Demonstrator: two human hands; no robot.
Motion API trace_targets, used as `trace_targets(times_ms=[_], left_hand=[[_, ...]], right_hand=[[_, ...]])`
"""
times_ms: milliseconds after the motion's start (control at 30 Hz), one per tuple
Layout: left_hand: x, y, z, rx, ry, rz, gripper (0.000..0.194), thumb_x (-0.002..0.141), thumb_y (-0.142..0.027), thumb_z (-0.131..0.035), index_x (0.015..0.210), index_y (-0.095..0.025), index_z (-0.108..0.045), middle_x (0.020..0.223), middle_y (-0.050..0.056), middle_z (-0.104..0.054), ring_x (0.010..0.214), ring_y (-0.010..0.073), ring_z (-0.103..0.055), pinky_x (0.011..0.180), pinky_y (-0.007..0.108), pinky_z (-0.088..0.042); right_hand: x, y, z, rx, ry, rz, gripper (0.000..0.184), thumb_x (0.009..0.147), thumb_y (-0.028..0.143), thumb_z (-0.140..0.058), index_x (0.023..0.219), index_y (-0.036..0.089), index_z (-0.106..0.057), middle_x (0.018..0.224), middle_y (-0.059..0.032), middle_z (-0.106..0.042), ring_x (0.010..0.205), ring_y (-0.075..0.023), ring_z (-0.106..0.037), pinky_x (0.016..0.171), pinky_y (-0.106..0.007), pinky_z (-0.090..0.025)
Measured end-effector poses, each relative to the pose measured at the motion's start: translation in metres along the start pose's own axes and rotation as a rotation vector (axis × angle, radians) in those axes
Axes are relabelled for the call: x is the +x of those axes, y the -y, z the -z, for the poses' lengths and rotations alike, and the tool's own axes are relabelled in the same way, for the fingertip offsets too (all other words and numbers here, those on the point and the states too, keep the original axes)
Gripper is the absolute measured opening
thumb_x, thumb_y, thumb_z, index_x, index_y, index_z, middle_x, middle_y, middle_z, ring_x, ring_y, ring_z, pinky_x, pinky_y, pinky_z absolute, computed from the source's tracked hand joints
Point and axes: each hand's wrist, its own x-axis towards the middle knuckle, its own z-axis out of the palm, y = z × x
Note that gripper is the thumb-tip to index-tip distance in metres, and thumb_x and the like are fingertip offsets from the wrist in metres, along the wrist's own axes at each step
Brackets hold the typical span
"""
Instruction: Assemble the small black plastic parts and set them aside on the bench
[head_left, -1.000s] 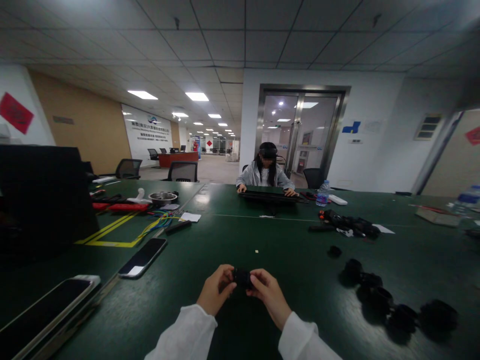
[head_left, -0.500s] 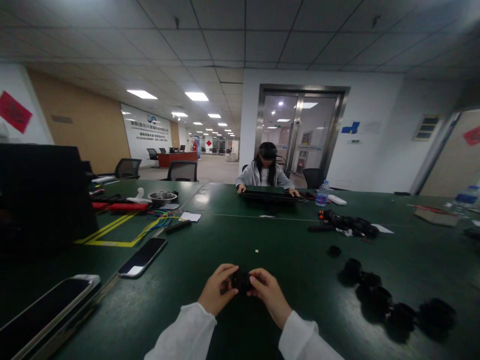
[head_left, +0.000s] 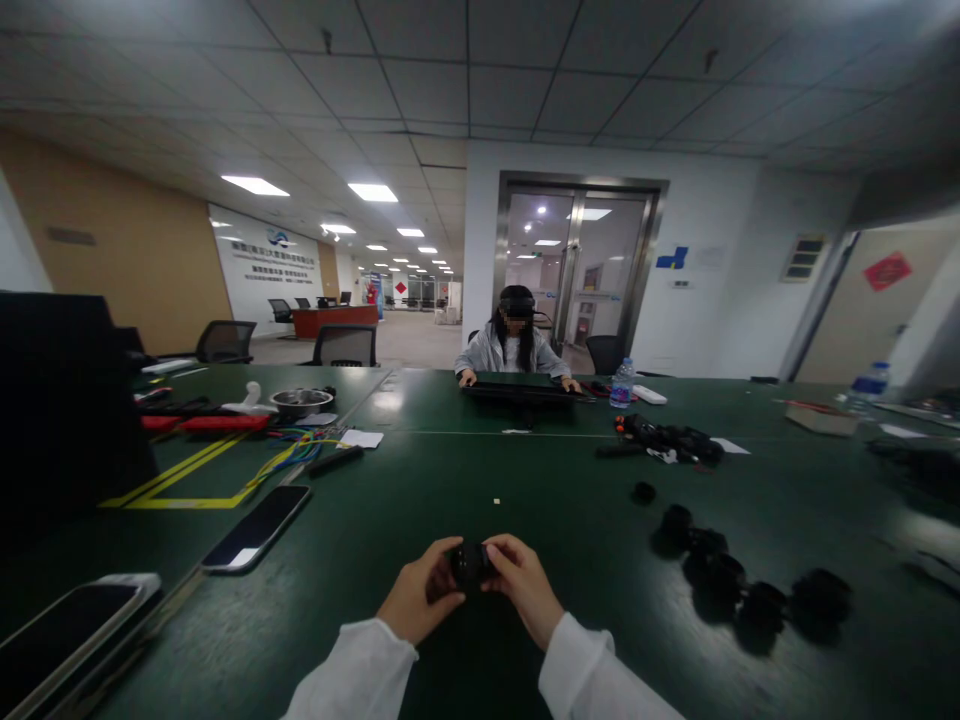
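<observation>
Between my two hands, just above the green table (head_left: pixel 555 530), is a small black cylindrical part (head_left: pixel 470 568). My left hand (head_left: pixel 421 590) grips its left side with thumb and fingers. On its other side, my right hand (head_left: pixel 521 578) pinches it. The part is too dark to tell its exact kind. To the right of my right hand lies a row of similar black round parts (head_left: pixel 724 575). A small pale square scrap (head_left: pixel 496 501) lies beyond my hands.
Two phones, one near (head_left: pixel 64 640) and one farther (head_left: pixel 256 530), lie left. Beyond them are coloured wires (head_left: pixel 274 465) and a metal bowl (head_left: pixel 302 400). Across the table a person (head_left: pixel 517 340) holds a dark flat panel (head_left: pixel 525 391). A water bottle (head_left: pixel 622 384) and black gear (head_left: pixel 667 438) are right.
My view has swung to the right, so the table things sit farther left in it. Both hands keep hold of the black part, which looks slightly turned.
</observation>
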Motion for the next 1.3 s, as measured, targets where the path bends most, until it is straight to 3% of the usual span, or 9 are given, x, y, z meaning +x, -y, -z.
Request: trace_targets(times_ms=[100, 233, 400, 533, 700, 867, 967, 1167, 1300], left_hand=[[0.001, 0.001, 0.0, 0.024, -0.023, 0.004, 0.042, 0.07, -0.032, -0.054, 0.108, -0.018, -0.044, 0.069, 0.0, -0.056, 0.059, 0.0119, -0.053, 0.056, 0.023, -0.043], [0.002, -0.001, 0.006, 0.111, -0.107, 0.031, 0.029, 0.076, -0.041, -0.044, 0.073, -0.015, -0.057, 0.07, 0.003, -0.055, 0.059, 0.0133, -0.053, 0.054, 0.024, -0.043], [0.002, -0.005, 0.007, 0.109, -0.216, -0.09, 0.033, 0.077, -0.037, -0.044, 0.053, -0.015, -0.049, 0.081, 0.006, -0.053, 0.063, 0.0129, -0.053, 0.056, 0.023, -0.044], [0.0, -0.008, 0.001, 0.021, -0.265, -0.097, 0.017, 0.07, -0.032, -0.054, 0.071, -0.016, -0.049, 0.1, 0.008, -0.05, 0.059, 0.0108, -0.052, 0.051, 0.024, -0.044], [-0.001, -0.008, -0.002, -0.086, -0.137, -0.067, 0.052, 0.067, -0.021, -0.055, 0.114, -0.02, -0.032, 0.111, 0.01, -0.046, 0.07, 0.0135, -0.056, 0.056, 0.025, -0.047], [0.0, -0.002, -0.001, -0.083, -0.167, 0.034, 0.043, 0.074, -0.033, -0.049, 0.112, -0.02, -0.036, 0.081, 0.002, -0.054, 0.051, 0.009, -0.054, 0.049, 0.022, -0.045], [0.0, 0.002, 0.0, -0.063, -0.086, 0.062, 0.038, 0.079, -0.037, -0.038, 0.112, -0.019, -0.038, 0.06, -0.005, -0.048, 0.04, 0.0073, -0.049, 0.042, 0.019, -0.041], [-0.001, -0.001, 0.0, 0.042, -0.018, -0.072, 0.054, 0.068, -0.028, -0.056, 0.118, -0.019, -0.036, 0.07, -0.001, -0.055, 0.056, 0.0098, -0.051, 0.053, 0.02, -0.041], [0.0, -0.002, 0.0, 0.132, -0.026, 0.012, 0.035, 0.071, -0.034, -0.052, 0.101, -0.016, -0.048, 0.065, -0.001, -0.055, 0.055, 0.0111, -0.051, 0.052, 0.021, -0.039]], right_hand=[[-0.001, 0.001, 0.0, -0.01, -0.012, -0.02, 0.033, 0.06, 0.044, -0.06, 0.075, 0.015, -0.055, 0.072, 0.0001, -0.053, 0.061, -0.0114, -0.053, 0.053, -0.025, -0.045], [-0.005, 0.005, -0.004, -0.056, 0.054, -0.038, 0.032, 0.06, 0.042, -0.061, 0.076, 0.015, -0.054, 0.074, 0.0002, -0.053, 0.064, -0.0125, -0.055, 0.057, -0.027, -0.047], [-0.004, 0.001, -0.004, -0.121, 0.113, -0.002, 0.031, 0.058, 0.039, -0.064, 0.076, 0.015, -0.055, 0.072, 0.001, -0.054, 0.065, -0.0128, -0.055, 0.058, -0.028, -0.048], [0.001, -0.005, 0.0, -0.072, 0.07, 0.002, 0.031, 0.061, 0.041, -0.061, 0.076, 0.016, -0.054, 0.073, 0.0007, -0.054, 0.064, -0.0124, -0.055, 0.055, -0.026, -0.048], [0.004, -0.007, 0.002, 0.008, 0.006, -0.002, 0.032, 0.063, 0.043, -0.059, 0.074, 0.015, -0.053, 0.068, 0.0017, -0.053, 0.054, -0.0093, -0.053, 0.052, -0.025, -0.045], [-0.003, 0.002, -0.002, -0.014, 0.051, -0.023, 0.028, 0.063, 0.04, -0.06, 0.075, 0.015, -0.053, 0.072, 0.001, -0.054, 0.06, -0.0116, -0.055, 0.055, -0.027, -0.046], [-0.005, 0.004, -0.004, -0.05, 0.072, -0.038, 0.03, 0.06, 0.041, -0.062, 0.073, 0.016, -0.054, 0.071, 0.0008, -0.053, 0.064, -0.0138, -0.055, 0.054, -0.027, -0.046], [0.001, -0.002, 0.002, -0.029, -0.006, -0.003, 0.032, 0.062, 0.045, -0.059, 0.073, 0.015, -0.054, 0.07, 0.0007, -0.053, 0.059, -0.0115, -0.054, 0.052, -0.026, -0.046], [0.001, -0.002, 0.003, -0.048, 0.008, -0.006, 0.032, 0.063, 0.045, -0.059, 0.074, 0.015, -0.054, 0.072, 0.0, -0.053, 0.062, -0.0122, -0.054, 0.053, -0.026, -0.046]])
